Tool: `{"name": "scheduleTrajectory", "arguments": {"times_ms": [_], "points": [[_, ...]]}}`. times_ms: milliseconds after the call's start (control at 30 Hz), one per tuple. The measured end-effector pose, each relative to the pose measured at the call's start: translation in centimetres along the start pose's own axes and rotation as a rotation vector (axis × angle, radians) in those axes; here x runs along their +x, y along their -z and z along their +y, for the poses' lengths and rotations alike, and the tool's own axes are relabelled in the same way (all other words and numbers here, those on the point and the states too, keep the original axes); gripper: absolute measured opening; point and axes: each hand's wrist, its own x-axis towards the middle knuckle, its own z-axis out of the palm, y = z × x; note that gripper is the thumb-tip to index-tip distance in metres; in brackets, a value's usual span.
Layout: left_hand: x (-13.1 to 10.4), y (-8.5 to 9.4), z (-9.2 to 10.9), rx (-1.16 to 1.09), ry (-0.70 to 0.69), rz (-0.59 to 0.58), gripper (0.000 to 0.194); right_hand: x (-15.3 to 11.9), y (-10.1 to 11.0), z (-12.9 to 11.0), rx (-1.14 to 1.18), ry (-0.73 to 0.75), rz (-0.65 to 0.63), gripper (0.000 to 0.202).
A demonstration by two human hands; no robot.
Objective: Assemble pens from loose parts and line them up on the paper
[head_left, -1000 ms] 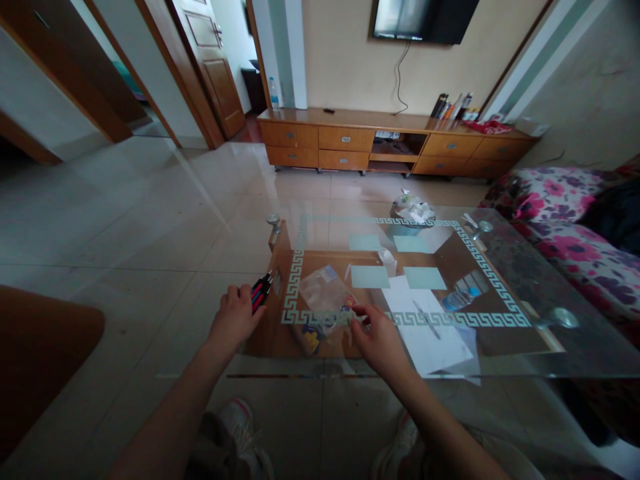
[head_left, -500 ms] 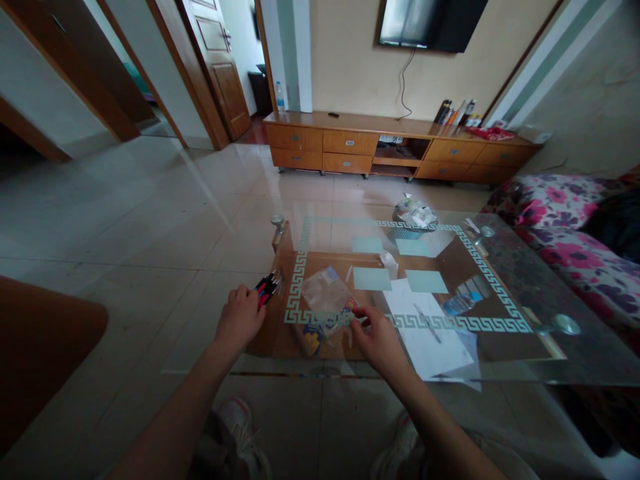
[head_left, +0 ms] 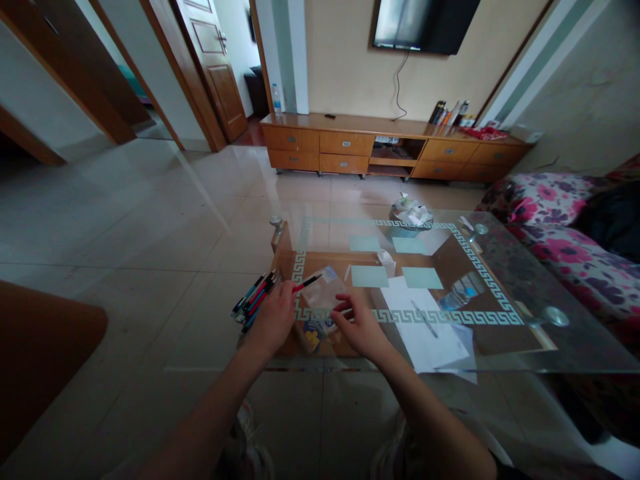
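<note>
My left hand (head_left: 276, 315) is closed on a red pen with a black tip (head_left: 306, 284), which points up and to the right over the glass table. Just left of that hand, a bunch of several pens (head_left: 254, 300), black, red and blue, lies on the glass. My right hand (head_left: 356, 323) is held over the table with its fingers apart and nothing in them. Beneath and between the hands is a clear plastic bag (head_left: 325, 288), with a blue and yellow package (head_left: 311, 336) near it.
White papers (head_left: 417, 333) with a pen (head_left: 425, 321) on them are right of my right hand. A water bottle (head_left: 457, 299) and a basket of crumpled tissue (head_left: 410, 217) are farther off. A flowered sofa (head_left: 565, 247) stands at the right.
The pens my left hand was around now lie on the glass. That hand has moved right with one red pen. My right hand has shifted slightly left and its fingers have spread.
</note>
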Motion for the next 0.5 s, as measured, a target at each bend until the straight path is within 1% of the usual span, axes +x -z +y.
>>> {"name": "scheduleTrajectory", "arguments": {"times_ms": [67,133,300,400,467,500], "points": [[-0.5,-0.1,1.4,-0.104,-0.021,0.020,0.025,0.3,0.2,-0.2,0.081,-0.001,-0.018,0.041],[-0.9,0.2,2.5,-0.218,-0.050,0.022,0.024,0.5,0.7,-0.5,0.144,0.001,-0.031,0.041],[-1.2,1.1,3.8,-0.400,-0.105,-0.056,0.021,0.6,2.8,-1.4,0.248,-0.027,-0.101,0.039],[-1.0,0.6,4.1,-0.545,-0.071,-0.142,0.021,0.7,3.4,-1.7,0.294,-0.035,-0.116,0.037],[-0.8,-0.1,4.3,-0.671,-0.026,-0.202,0.024,0.9,3.5,-1.7,0.315,-0.014,-0.129,0.036],[-0.8,-0.4,4.4,-0.711,-0.011,-0.211,0.026,1.1,3.4,-1.6,0.327,0.006,-0.131,0.034]]}}
